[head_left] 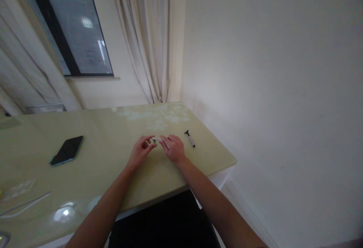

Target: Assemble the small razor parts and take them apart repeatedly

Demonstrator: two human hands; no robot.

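Note:
My right hand (174, 149) is closed around a thin white object (157, 139) above the pale table. A small teal-green part shows at its left end; it is too small to tell its kind. My left hand (140, 151) is at that end, thumb and fingers curled about it in a pinch. Both hands are close together, with the object bridging the gap between them. A razor (191, 139) with a black head and a grey handle lies on the table just right of my right hand, touching neither hand.
The glossy table (104, 134) has its right edge along a white wall (269, 89). A dark tablet-like slab (68, 150) lies at left. Nearer are clear plastic (21, 189) and a white cable (25, 207). Curtains (147, 36) hang behind the table.

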